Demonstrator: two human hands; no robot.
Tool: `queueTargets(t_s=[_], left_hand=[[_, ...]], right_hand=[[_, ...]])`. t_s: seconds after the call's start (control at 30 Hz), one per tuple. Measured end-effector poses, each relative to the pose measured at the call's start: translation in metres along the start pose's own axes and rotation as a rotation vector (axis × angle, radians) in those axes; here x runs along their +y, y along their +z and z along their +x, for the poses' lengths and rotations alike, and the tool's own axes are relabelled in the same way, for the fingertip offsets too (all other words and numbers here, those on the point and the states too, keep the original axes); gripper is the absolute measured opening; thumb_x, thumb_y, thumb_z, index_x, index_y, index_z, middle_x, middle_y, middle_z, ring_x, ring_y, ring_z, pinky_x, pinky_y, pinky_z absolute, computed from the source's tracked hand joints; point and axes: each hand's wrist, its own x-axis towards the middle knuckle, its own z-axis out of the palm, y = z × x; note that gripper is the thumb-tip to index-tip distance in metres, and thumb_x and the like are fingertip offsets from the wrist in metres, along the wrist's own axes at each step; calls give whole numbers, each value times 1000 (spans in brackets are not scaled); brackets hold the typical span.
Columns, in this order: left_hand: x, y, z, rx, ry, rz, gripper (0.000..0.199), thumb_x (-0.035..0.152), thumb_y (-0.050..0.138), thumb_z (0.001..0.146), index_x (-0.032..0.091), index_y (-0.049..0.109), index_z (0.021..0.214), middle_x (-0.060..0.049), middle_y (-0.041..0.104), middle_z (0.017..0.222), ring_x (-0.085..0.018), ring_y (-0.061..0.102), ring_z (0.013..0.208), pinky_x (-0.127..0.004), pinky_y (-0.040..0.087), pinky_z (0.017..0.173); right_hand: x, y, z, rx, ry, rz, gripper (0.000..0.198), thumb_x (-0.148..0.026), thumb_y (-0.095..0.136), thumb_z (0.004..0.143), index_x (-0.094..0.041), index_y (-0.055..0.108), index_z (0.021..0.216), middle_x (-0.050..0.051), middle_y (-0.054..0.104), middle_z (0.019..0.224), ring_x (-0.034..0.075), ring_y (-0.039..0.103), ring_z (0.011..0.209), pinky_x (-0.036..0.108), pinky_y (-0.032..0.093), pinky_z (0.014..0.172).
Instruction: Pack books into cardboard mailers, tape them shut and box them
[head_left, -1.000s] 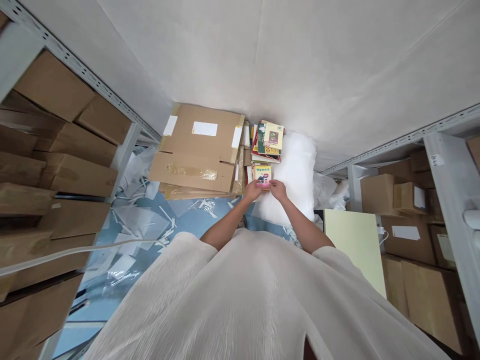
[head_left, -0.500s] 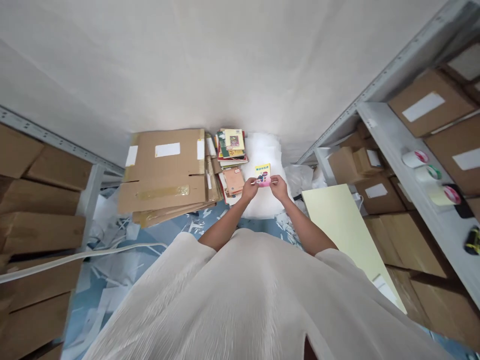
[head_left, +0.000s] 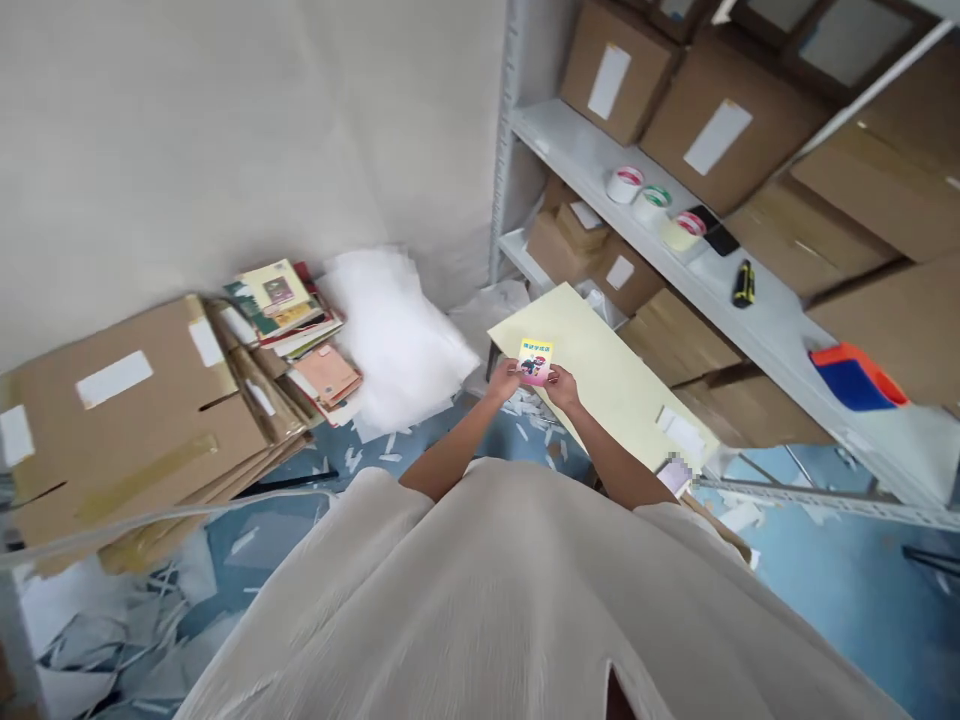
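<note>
A small book [head_left: 535, 360] with a yellow and pink cartoon cover is held up in front of me, cover towards the camera. My left hand [head_left: 503, 381] pinches its lower left edge. At the lower right edge, my right hand [head_left: 562, 386] grips it the same way. The book is above the left end of a pale yellow table [head_left: 600, 360]. To the left lie white foam sheets [head_left: 394, 335], beside a stack of books [head_left: 281, 300] and a pinkish-orange book [head_left: 328, 374].
Flattened cardboard boxes [head_left: 150, 400] lie at the left. A metal shelf [head_left: 577, 150] on the right carries cardboard boxes [head_left: 619, 75], tape rolls [head_left: 625, 184], a black-and-yellow cutter [head_left: 743, 284] and a blue-and-orange object [head_left: 859, 378]. Paper scraps [head_left: 390, 455] litter the blue floor.
My view has turned to the right. Both hands have carried the small book from over the white foam sheets to the left end of the pale yellow table.
</note>
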Motion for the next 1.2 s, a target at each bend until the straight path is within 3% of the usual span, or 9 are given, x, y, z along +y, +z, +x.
queueTargets(t_s=[0.17,0.3,0.43,0.57,0.8,1.0,1.2], left_hand=[[21,72,-2,-179,-73,-37,32,22,82,92,24,81,124,-8,87,135,-27,84,120,-40,65,109],[29,105,7,-310,-52,48,31,22,81,90,23,79,121,-9,86,136,-26,83,124,-39,62,110],[36,127,27,-427,-37,109,36,24,80,88,22,78,125,-12,84,143,-28,80,130,-39,61,112],[49,140,57,-520,-7,107,36,24,81,86,22,77,122,-13,83,145,-30,80,130,-39,60,112],[60,140,113,-650,10,230,20,24,78,89,23,77,109,-10,87,128,-30,78,132,-37,59,111],[54,139,134,-702,13,319,27,26,75,93,21,79,119,-15,82,147,-31,76,141,-37,57,114],[49,155,137,-778,35,322,34,18,67,94,24,79,126,-12,83,146,-30,75,144,-39,58,117]], right_hand=[[62,-47,-30,107,194,67,42,-29,71,76,-28,79,117,3,85,98,28,80,92,44,67,97],[90,-63,-46,222,323,124,31,-31,70,82,-27,79,111,5,85,103,27,80,94,42,66,94],[99,-73,-49,293,432,129,24,-27,70,87,-25,80,109,8,87,108,27,79,96,39,65,90],[94,-83,-34,333,513,119,30,-22,71,89,-23,81,117,10,87,116,27,80,99,36,64,88],[92,-79,-8,451,659,179,48,-25,70,91,-19,79,138,17,84,135,32,80,119,43,64,107],[101,-60,-8,484,761,322,48,-31,74,85,-23,82,132,15,85,134,33,79,128,47,64,111],[114,-61,7,520,696,425,44,-35,76,79,-22,84,120,16,83,142,35,76,137,50,59,121]])
